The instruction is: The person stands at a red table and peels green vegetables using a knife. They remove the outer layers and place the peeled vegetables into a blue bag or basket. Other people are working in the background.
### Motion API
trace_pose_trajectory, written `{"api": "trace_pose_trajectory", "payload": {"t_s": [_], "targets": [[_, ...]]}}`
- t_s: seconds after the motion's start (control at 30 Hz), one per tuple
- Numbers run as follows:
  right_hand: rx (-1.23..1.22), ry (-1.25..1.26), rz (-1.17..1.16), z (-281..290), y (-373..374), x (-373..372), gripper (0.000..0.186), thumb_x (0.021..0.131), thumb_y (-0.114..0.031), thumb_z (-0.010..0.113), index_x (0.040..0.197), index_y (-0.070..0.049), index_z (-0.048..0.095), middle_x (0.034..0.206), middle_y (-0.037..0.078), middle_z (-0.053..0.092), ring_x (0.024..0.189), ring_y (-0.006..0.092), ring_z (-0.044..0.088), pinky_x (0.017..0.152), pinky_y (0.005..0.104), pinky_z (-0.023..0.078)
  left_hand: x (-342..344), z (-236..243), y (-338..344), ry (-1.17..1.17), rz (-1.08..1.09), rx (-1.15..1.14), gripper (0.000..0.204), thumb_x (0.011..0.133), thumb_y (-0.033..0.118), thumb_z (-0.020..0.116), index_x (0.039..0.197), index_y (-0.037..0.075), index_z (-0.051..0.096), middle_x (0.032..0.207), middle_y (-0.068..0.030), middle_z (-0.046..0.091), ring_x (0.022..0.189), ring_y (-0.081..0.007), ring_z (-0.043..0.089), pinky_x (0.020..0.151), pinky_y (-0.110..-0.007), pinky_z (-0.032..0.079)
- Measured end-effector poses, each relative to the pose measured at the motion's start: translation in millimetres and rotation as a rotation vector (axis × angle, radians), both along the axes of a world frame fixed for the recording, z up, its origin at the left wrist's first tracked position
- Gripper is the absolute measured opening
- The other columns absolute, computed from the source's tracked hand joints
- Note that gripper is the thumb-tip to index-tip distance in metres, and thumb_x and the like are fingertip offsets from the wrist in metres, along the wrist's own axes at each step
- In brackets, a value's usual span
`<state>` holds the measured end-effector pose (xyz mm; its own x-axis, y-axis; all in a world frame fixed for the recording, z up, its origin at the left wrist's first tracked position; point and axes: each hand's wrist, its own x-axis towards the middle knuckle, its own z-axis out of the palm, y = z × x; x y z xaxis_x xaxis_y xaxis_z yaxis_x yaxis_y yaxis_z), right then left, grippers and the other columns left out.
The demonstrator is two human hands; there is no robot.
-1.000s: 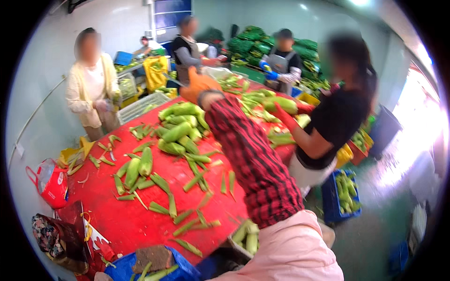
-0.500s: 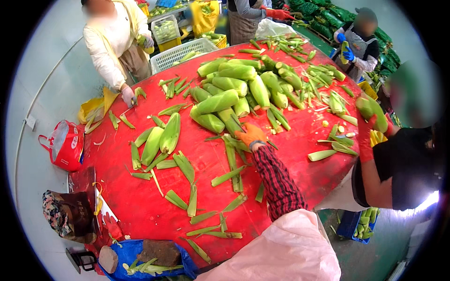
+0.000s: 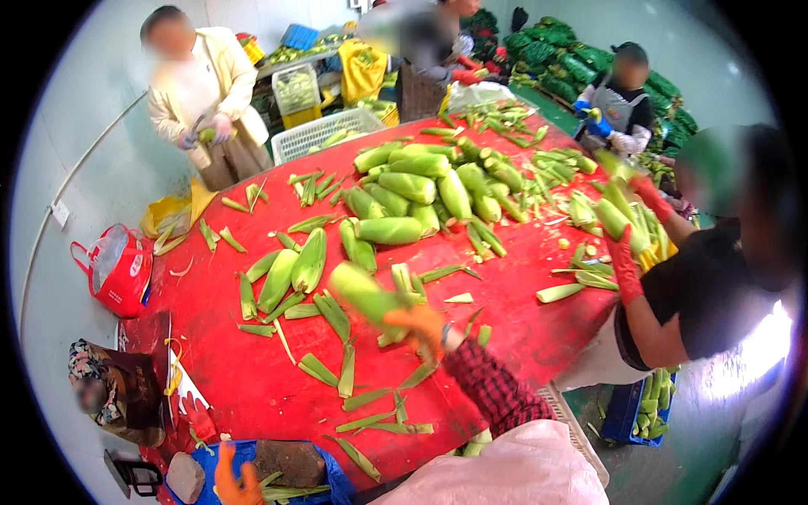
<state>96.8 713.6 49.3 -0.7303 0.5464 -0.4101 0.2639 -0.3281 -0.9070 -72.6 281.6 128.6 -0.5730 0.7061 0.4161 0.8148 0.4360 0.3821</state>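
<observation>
My right hand (image 3: 418, 326), in an orange glove, grips a green ear of corn (image 3: 362, 289) by one end and holds it above the red table (image 3: 210, 337). The ear is slightly blurred and still in its husk. Beyond it lies a pile of husked-on corn ears (image 3: 408, 187). At the lower left edge my left hand (image 3: 236, 481), also in an orange glove, has its fingers apart with nothing in them. It is near a blue-lined container (image 3: 337, 480) with a brown block (image 3: 290, 461) at it. Loose husk leaves (image 3: 332, 313) are strewn over the tabletop.
Two more corn ears (image 3: 309, 259) lie at left. A co-worker at right in red gloves (image 3: 624, 261) handles corn; others stand across the table. A white crate (image 3: 326, 135) stands at the far edge, a red bag (image 3: 118, 269) at left, a blue crate (image 3: 635, 408) on the floor at right.
My right hand has moved from the pile toward me and left, now bringing an ear of corn. My left hand has come into view at the lower left. The view has shifted slightly.
</observation>
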Motion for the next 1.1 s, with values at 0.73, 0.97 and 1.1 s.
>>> {"api": "trace_pose_trajectory", "payload": {"t_s": [0.73, 0.97, 1.1], "targets": [[0.754, 0.154, 0.308, 55, -488, 69, 0.065, 0.085, -0.019, 0.061, 0.145, -0.014, 0.035, 0.088, 0.014, 0.064, 0.071, 0.0264, 0.062, 0.060, 0.0375, 0.051, 46, -91, -155, -2.327, -0.369, 0.993, 0.062, 0.094, 0.054, 0.045, 0.125, 0.001, 0.055, 0.112, -0.0164, 0.064, 0.089, -0.0237, 0.062, 0.079, -0.035, 0.052], [1.569, -0.158, 0.783, 80, -511, 20, 0.076, 0.081, -0.013, 0.055, 0.150, -0.018, 0.023, 0.078, 0.013, 0.061, 0.059, 0.0340, 0.061, 0.051, 0.0459, 0.047, 68, -92, -196, -2.401, -0.311, 1.129, 0.048, 0.092, 0.048, 0.055, 0.114, 0.006, 0.062, 0.107, -0.0135, 0.066, 0.098, -0.0278, 0.065, 0.088, -0.042, 0.053], [1.567, -0.087, 0.825, 81, -512, 10, 0.077, 0.080, -0.014, 0.056, 0.149, -0.018, 0.024, 0.079, 0.014, 0.062, 0.061, 0.0339, 0.062, 0.052, 0.0467, 0.048, 69, -105, -206, -2.417, -0.428, 1.227, 0.047, 0.092, 0.046, 0.054, 0.116, 0.007, 0.062, 0.114, -0.0146, 0.064, 0.106, -0.0313, 0.061, 0.095, -0.046, 0.049]]}}
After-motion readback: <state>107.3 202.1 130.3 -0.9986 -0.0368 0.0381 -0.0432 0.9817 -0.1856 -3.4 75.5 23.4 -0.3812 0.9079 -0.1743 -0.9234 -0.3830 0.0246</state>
